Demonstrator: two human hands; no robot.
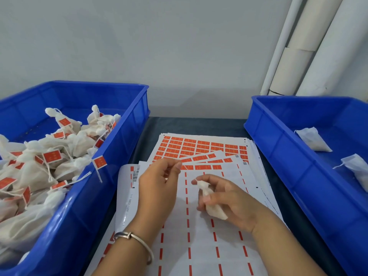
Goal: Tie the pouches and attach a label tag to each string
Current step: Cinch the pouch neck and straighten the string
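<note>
A small white pouch [211,204] lies in my right hand [229,200], whose fingers curl round it above the label sheets. My left hand [159,184] is raised to the pouch's left, with thumb and forefinger pinched together near the pouch's string; the string itself is too thin to make out. Sheets of orange label stickers [201,148] are spread on the table under and beyond both hands. The nearest sheets [199,246] are mostly peeled, with only orange strips left.
A blue bin [111,176] at the left holds several tied pouches with orange tags [52,156]. A second blue bin [294,172] at the right holds two untagged white pouches [312,139]. White pipes [310,46] run up the wall at back right.
</note>
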